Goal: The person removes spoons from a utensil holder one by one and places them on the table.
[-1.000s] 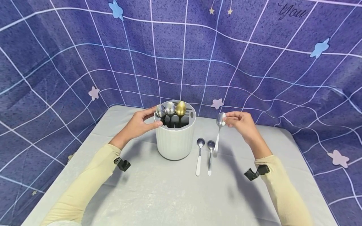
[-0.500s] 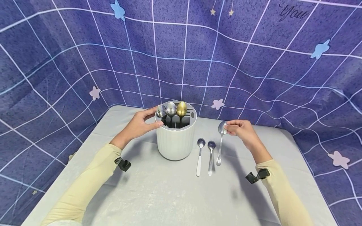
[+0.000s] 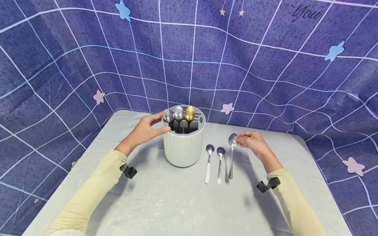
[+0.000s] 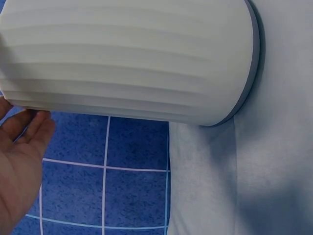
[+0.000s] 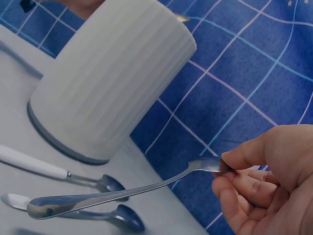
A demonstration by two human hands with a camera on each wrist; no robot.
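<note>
A white ribbed utensil holder (image 3: 183, 149) stands upright on the table. My left hand (image 3: 147, 128) holds its left rim, thumb at the front and fingers behind; the left wrist view shows fingertips against its side (image 4: 127, 63). Out of its top rise two silver spoons (image 3: 178, 113) and a gold spoon (image 3: 189, 113). On the right, my right hand (image 3: 251, 141) pinches a silver spoon (image 3: 232, 154) by the bowl, handle slanting down toward the table. In the right wrist view the handle (image 5: 107, 197) passes above two lying spoons.
A white-handled spoon (image 3: 208, 164) and a silver spoon (image 3: 220, 164) lie side by side, bowls away from me, right of the holder. A grey cloth (image 3: 177, 203) covers the table. Behind hangs a blue grid-patterned curtain (image 3: 206, 72).
My right hand has brought the pinched spoon down and toward me, beside the two lying spoons. The left hand and the holder have stayed in place.
</note>
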